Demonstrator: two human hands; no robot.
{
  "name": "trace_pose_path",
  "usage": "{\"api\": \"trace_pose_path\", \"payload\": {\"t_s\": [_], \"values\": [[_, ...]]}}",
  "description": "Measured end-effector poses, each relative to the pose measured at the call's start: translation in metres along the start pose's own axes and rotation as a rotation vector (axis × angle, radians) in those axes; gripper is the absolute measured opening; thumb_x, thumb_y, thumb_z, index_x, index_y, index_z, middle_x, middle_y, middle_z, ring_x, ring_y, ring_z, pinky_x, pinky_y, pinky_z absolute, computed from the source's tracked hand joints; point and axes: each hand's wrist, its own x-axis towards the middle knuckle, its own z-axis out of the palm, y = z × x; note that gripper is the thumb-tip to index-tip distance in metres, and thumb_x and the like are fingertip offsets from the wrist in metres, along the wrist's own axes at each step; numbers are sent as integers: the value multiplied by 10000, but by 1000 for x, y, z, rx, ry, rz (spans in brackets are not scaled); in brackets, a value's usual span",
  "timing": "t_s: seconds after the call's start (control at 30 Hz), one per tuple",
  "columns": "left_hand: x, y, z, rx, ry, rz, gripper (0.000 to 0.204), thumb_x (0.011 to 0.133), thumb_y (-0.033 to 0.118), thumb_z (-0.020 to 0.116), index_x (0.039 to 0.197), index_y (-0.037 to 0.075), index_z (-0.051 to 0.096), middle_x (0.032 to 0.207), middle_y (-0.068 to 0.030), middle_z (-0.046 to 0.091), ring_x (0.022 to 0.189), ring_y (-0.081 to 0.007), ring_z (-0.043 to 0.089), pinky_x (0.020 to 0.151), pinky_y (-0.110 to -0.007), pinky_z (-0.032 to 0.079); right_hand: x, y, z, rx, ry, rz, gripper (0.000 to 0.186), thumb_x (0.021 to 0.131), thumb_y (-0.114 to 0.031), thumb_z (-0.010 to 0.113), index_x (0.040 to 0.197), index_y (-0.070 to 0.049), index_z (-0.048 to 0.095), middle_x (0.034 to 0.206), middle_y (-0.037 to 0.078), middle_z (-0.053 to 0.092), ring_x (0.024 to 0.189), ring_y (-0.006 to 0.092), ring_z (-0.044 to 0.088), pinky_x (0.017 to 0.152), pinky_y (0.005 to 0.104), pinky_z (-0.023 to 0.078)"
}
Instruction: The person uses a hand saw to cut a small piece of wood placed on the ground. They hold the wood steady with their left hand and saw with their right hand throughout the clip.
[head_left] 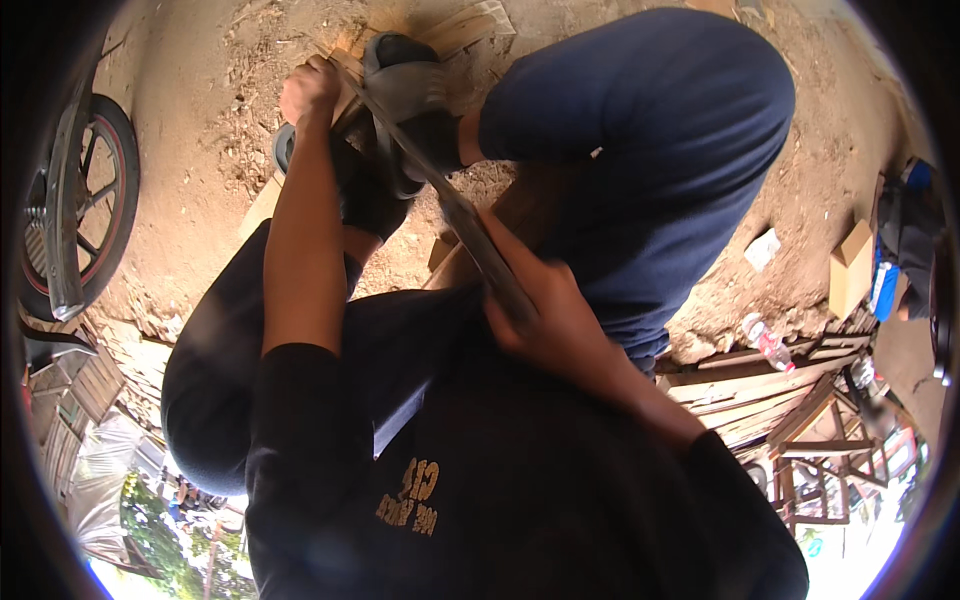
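Note:
My right hand (550,305) is wrapped round the thick dark handle of a long narrow tool (480,245). Its thin shaft or blade slants up and left, passing in front of my sandalled foot (405,85). At the far end my left hand (310,92) is closed in a fist. Whether it grips the tool's tip or a piece beneath it, I cannot tell. A pale wooden board (465,28) lies on the ground beyond the foot. My feet are close together, with my other dark sandal partly hidden behind the left forearm.
At the far left stands a motorcycle wheel (105,190). To the right lie a crumpled white wrapper (762,250), a clear plastic bottle (768,342) and a cardboard box (851,268). A wooden frame (825,450) stands by planks at the lower right. The ground is bare dirt with scattered chips.

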Motion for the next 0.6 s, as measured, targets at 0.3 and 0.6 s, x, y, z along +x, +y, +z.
{"api": "trace_pose_path", "payload": {"t_s": [0.3,0.6], "values": [[12,-3,20,-3,41,79,643,906,459,313,1024,-25,719,1073,-297,663,1050,-449,638,946,-477,486,14,7,-3,-35,-9,-20,566,823,30,574,1376,41,458,855,224,651,722,240,703,696,305,528],[4,0,21,-84,38,104,607,912,467,337,985,11,731,1046,-273,675,1008,-446,650,919,-481,506,39,7,-1,-81,-69,-3,701,781,28,566,1453,-18,370,856,244,660,735,390,685,670,399,543]]}}
